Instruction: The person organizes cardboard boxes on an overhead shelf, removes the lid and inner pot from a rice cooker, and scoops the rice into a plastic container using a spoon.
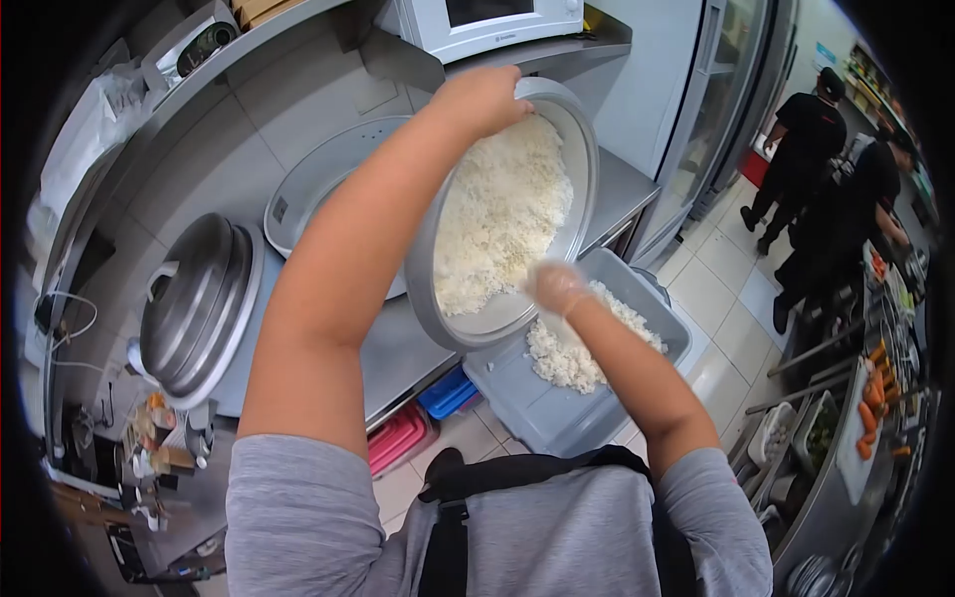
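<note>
The left hand (484,99) has its grip closed on the upper rim of a tilted pot (423,274), where much rice (507,204) lies; the right hand (559,288) blurs by the lower rim, grip unclear; the grey bin (502,388) already holds a smaller heap.

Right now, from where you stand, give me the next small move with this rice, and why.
Probably use the right hand to draw a little more rice over the lower rim of the pot into the tub: the left hand grips its upper rim, it tips towards the tub, and much rice lies inside.
</note>
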